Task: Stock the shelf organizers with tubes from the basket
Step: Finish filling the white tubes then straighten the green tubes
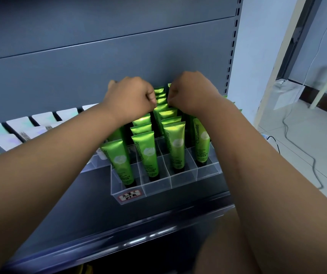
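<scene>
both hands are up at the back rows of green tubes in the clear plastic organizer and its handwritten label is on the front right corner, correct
Not quite. The head view shows the red-bordered handwritten label on the front left corner of the clear plastic organizer, not the right. The left hand and right hand are indeed at the back rows of green tubes.

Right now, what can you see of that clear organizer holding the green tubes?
The organizer is a clear, acrylic-looking tray split by thin walls into a grid of cells. It sits on the dark shelf. In its cells, green tubes stand cap-down. A red-bordered handwritten label is stuck on its front left corner.
</scene>
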### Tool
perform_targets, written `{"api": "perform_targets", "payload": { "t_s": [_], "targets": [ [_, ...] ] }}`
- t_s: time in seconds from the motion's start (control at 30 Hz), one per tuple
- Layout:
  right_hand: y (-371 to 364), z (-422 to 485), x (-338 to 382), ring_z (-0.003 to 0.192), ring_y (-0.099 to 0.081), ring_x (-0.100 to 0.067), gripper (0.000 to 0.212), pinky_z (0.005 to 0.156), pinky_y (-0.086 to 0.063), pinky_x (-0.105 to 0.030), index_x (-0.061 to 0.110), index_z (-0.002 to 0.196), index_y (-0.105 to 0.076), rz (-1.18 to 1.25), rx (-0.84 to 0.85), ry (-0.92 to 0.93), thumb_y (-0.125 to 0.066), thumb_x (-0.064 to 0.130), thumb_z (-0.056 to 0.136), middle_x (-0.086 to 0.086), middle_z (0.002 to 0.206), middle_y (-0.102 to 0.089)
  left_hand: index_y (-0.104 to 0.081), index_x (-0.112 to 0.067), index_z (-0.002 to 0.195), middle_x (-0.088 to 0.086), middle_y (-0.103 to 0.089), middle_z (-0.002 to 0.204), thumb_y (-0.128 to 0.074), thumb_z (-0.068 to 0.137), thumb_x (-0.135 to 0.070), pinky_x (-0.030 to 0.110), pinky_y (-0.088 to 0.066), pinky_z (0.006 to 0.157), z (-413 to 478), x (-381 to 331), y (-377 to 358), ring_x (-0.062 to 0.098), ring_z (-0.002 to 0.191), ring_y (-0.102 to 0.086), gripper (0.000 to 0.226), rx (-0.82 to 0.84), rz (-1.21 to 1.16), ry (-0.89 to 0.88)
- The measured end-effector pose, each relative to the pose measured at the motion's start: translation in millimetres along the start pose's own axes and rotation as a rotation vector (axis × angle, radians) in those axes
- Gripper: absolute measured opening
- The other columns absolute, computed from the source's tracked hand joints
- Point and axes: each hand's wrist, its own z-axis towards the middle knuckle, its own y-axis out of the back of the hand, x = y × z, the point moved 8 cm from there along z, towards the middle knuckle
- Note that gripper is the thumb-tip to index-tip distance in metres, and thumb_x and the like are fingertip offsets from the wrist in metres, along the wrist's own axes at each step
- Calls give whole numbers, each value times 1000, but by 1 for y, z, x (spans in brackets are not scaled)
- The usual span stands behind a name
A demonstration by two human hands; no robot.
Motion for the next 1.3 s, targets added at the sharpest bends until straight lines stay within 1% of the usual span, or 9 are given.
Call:
{"api": "perform_targets", "payload": {
  "t_s": [0.17, 0.33, 0.5, 0.6, 0.8, 1.07, 1.17, 1.23, 1.3],
  "targets": [
    [3, -3, 2, 100, -62, -28, 20, 76, -52, -33, 22, 90, -76, 0, -36, 15, -57, 20, 83, -3, 97, -72, -76, -29, 85, -11, -74, 88, -69, 85, -29, 46, -41, 103, -2, 1, 1, 21, 102, -67, 7, -11, -22, 4],
    [3, -4, 3, 97, -61, -30, 20, 79, -56, -37, 22, 86, -74, -22, -56, 33, -54, 20, 83, -4, 94, -71, -76, -28, 85, -10, -74, 88, -69, 85, -27, 48, -43, 103, -3, -3, 3, 22, 101, -67, 7, -10, -30, -6],
    [5, -5, 0, 92, -61, -31, 19, 74, -55, -36, 22, 86, -74, -19, -87, 28, -56, 21, 82, -5, 89, -70, -76, -27, 87, -7, -75, 91, -68, 86, -26, 47, -43, 102, 0, -9, 4, 24, 102, -67, 8, -24, 10, -22],
    [7, -6, -1, 91, -62, -32, 21, 75, -57, -38, 20, 88, -76, -11, -102, 36, -56, 21, 83, -6, 88, -70, -76, -27, 88, -6, -75, 91, -68, 86, -26, 46, -42, 101, 1, -12, 4, 26, 103, -65, 9, -32, 35, -44],
    [6, -7, -2, 92, -62, -31, 23, 74, -56, -35, 19, 90, -77, -21, -85, 16, -54, 20, 84, -6, 90, -71, -76, -27, 86, -6, -76, 92, -68, 87, -26, 47, -44, 100, -3, -13, 0, 26, 102, -66, 8, -21, 26, -70],
    [8, -9, -6, 91, -65, -31, 23, 79, -59, -39, 20, 88, -77, -2, -36, -40, -56, 19, 79, -4, 89, -72, -77, -28, 86, -6, -76, 91, -69, 86, -24, 48, -48, 97, -3, -14, -2, 26, 101, -67, 9, -7, -7, -94],
    [9, -10, -6, 92, -65, -30, 23, 80, -59, -39, 19, 89, -77, -1, -27, -48, -56, 20, 79, -4, 90, -72, -77, -28, 84, -9, -75, 87, -70, 84, -23, 48, -52, 93, -3, -12, -5, 25, 97, -69, 8, 7, -67, -97],
    [9, -10, -6, 91, -66, -30, 23, 80, -60, -40, 19, 89, -77, 1, -27, -49, -56, 21, 81, -3, 90, -72, -76, -29, 82, -15, -69, 80, -71, 83, -25, 48, -53, 92, -3, -9, -7, 24, 96, -69, 7, 21, -102, -85],
    [9, -10, -6, 90, -66, -30, 22, 79, -60, -40, 18, 89, -77, 2, -31, -48, -56, 21, 80, -3, 89, -72, -76, -29, 80, -18, -66, 75, -67, 80, -31, 48, -54, 90, -4, -7, -8, 23, 93, -69, 9, 36, -130, -75]
  ]
}}
